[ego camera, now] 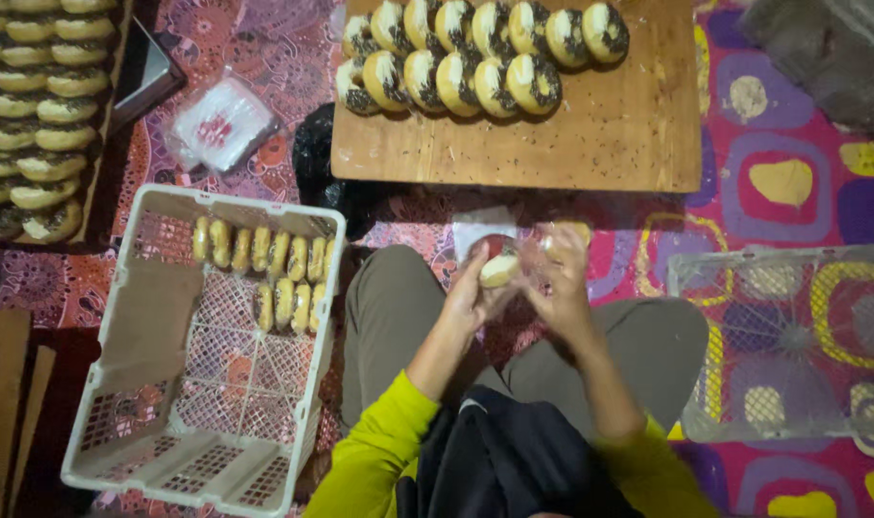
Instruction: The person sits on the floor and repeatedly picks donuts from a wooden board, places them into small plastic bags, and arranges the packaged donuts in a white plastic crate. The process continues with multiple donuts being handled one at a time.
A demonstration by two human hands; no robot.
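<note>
Left hand pinches glazed doughnut — right hand grips clear plastic bag around it; white crate alongside, wooden board ahead.

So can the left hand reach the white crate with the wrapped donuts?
Probably yes. The left hand holds a donut, but the white crate sits right beside the person's left knee, with nothing between them.

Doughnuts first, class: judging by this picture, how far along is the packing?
Done: two rows of wrapped doughnuts stand in the white crate. In hand: the left hand and right hand hold one doughnut in clear wrap. Left: sprinkled doughnuts wait on the wooden board.
</note>
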